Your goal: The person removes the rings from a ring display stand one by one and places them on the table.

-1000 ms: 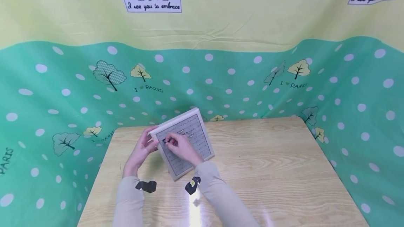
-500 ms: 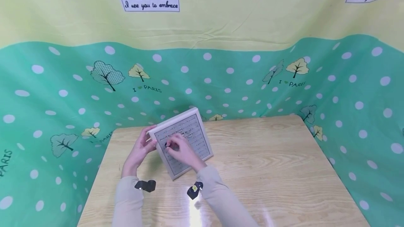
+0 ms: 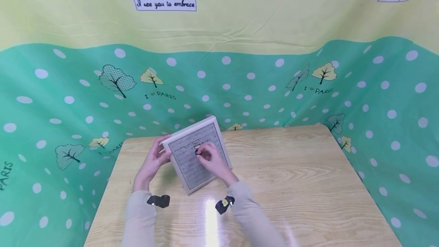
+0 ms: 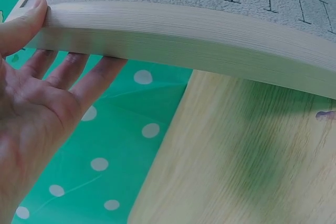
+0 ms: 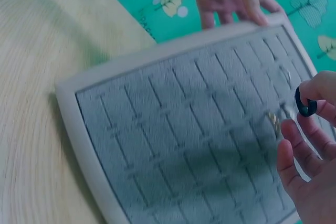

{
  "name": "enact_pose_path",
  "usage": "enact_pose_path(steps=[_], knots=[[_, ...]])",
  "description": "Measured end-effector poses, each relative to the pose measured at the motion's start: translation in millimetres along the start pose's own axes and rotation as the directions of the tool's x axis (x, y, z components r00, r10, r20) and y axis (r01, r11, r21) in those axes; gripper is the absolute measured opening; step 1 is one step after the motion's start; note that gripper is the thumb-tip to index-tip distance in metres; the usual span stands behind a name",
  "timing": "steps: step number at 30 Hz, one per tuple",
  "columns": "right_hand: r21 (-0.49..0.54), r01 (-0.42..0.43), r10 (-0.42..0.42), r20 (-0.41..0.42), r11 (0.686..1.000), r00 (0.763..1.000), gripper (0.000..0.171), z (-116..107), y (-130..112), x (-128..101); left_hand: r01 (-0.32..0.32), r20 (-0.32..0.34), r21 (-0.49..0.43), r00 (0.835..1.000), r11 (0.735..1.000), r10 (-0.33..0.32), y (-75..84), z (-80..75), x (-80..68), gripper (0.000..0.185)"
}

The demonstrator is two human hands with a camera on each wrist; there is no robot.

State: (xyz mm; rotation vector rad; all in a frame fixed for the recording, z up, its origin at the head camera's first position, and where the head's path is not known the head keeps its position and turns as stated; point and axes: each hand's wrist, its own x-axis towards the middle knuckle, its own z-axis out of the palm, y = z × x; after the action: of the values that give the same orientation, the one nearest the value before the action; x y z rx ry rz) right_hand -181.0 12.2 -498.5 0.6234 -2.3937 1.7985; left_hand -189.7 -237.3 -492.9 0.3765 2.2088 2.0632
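While the left hand (image 3: 154, 162) props the grey slotted ring tray (image 3: 186, 155) up off the wooden table (image 3: 291, 178) by its far-left corner, thumb on the rim and fingers curled against the underside in the left wrist view, the right hand (image 3: 214, 162) hovers over the tray's padded face with a small black ring (image 5: 304, 103) pinched between thumb and forefinger. The other right fingers (image 5: 304, 140) hang loosely curled just below the pinch and hold nothing. The tray is tilted, its near corner resting on the table and its high edge toward the polka-dot backdrop cloth (image 3: 68, 98), so its face leans toward the person. Its slots run in short parallel cuts stacked in rows across the face. The black ring sits at the tips of the right fingers, directly above the upper-middle rows, close to the felt but not visibly touching it; whether it lines up with one slot cannot be told. A few pale metal rings (image 5: 273, 121) already stand in slots just beside the fingertips, toward the tray's centre. Of the two hands the right is plainly the nearer to those slots, the left being at the tray's edge.
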Motion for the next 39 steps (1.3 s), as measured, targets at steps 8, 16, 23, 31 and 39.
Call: enact_pose_path(steps=[8, 16, 23, 31, 39], knots=[[-0.015, -0.021, 0.019, -0.087, 1.0, 0.996, 0.008, -22.1, 19.5, -8.2, -0.016, 0.001, -0.008, 1.0, 1.0, 0.016, 1.0, 0.0, 1.4, 0.053], [0.01, -0.069, 0.07, -0.109, 0.998, 0.992, 0.007, -39.2, 18.0, -19.2, -0.026, 0.004, -0.002, 1.0, 1.0, 0.026, 0.5, 0.5, 1.4, 0.053], [0.02, -0.106, 0.108, -0.128, 0.994, 0.986, 0.008, -53.1, 12.0, -30.7, 0.0, 0.003, 0.005, 1.0, 1.0, 0.0, 1.7, 1.1, 0.1, 0.053], [0.011, -0.151, 0.15, -0.184, 0.989, 0.971, 0.009, -68.7, 31.6, -40.1, 0.012, -0.007, -0.007, 1.0, 1.0, -0.013, 2.2, 2.0, -1.2, 0.054], [-0.001, -0.215, 0.21, -0.219, 0.977, 0.953, 0.009, -76.9, 74.1, -42.0, 0.01, -0.005, 0.003, 1.0, 1.0, -0.01, 0.3, 1.3, -0.2, 0.053]])
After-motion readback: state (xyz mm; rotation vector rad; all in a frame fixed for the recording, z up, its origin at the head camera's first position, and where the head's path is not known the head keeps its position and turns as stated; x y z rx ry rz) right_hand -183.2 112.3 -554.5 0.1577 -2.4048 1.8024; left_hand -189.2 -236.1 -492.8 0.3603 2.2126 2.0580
